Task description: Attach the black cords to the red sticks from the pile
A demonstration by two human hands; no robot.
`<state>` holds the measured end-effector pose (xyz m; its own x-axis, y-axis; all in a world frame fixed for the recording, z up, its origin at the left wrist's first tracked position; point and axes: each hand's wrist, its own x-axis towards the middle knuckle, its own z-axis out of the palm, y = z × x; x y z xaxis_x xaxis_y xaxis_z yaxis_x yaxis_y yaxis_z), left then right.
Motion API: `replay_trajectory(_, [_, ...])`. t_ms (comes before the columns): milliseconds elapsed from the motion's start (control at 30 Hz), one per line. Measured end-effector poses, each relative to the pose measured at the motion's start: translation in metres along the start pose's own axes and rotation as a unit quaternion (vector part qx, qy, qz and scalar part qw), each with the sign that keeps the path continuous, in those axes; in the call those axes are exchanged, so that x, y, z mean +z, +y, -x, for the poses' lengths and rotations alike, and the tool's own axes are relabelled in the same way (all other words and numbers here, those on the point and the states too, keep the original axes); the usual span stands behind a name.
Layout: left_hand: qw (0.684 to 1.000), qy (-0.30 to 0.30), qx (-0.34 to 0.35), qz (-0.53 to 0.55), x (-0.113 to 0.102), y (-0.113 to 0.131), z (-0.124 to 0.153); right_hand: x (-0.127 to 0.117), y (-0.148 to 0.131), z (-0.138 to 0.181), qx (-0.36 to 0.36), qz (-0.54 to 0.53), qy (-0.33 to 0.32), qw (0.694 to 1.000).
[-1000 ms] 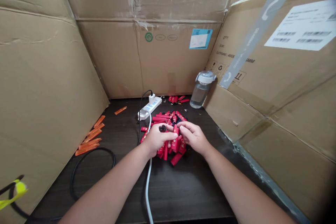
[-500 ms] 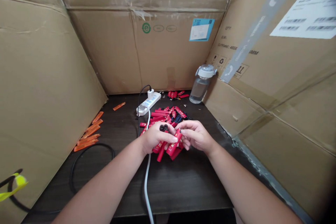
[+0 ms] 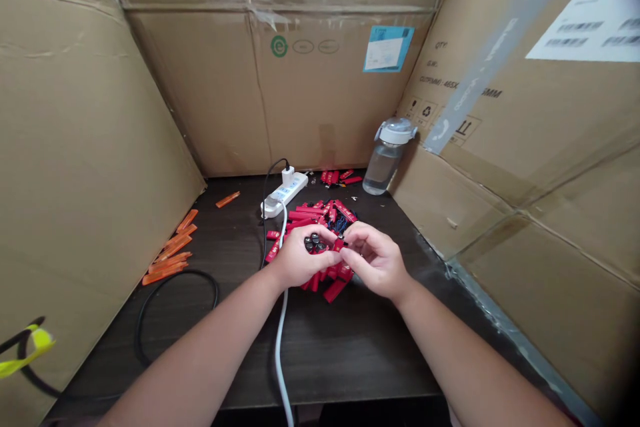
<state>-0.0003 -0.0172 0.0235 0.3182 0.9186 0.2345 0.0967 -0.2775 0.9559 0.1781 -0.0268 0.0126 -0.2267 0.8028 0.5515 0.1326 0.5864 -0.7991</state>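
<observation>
A heap of small red sticks (image 3: 320,217) with dark cords lies in the middle of a dark table (image 3: 350,353). My left hand (image 3: 297,260) is closed around a bundle of these red sticks, whose dark round ends (image 3: 314,241) point up at me. My right hand (image 3: 377,259) is curled beside it, with fingertips pinching one red stick (image 3: 340,245) at the bundle's right side. More red sticks hang below both hands.
Cardboard walls close in the table on three sides. A white power strip (image 3: 285,193) with a white cable (image 3: 280,347) sits behind the heap. Orange strips (image 3: 173,253) lie at the left, a black cable loop (image 3: 175,307) beneath them. A clear water bottle (image 3: 385,160) stands back right.
The bundle has turned so its dark ends face up. My right hand has closed in on its right side. The view has shifted slightly.
</observation>
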Motion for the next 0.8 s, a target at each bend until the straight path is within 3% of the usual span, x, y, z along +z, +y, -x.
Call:
replay_trajectory(167, [0.985, 0.066, 0.114, -0.110, 0.005, -0.003, 0.003, 0.001, -0.002, -0.002, -0.061, 0.060, 0.019, 0.996])
replay_trajectory(333, [0.961, 0.052, 0.219, -0.159, 0.006, -0.004, 0.006, 0.002, -0.007, -0.003, -0.025, -0.010, 0.004, 1.000])
replay_trajectory(500, [0.954, 0.018, 0.239, -0.179, 0.002, -0.001, 0.007, -0.001, -0.010, -0.004, 0.042, -0.099, -0.025, 0.994])
replay_trajectory(633, [0.960, 0.003, 0.231, -0.158, 0.002, 0.000, 0.006, -0.002, -0.006, -0.004, 0.106, -0.200, -0.051, 0.973])
replay_trajectory(800, [0.968, -0.004, 0.206, -0.142, 0.002, 0.001, 0.004, 0.000, 0.001, -0.004, 0.128, -0.291, -0.045, 0.947])
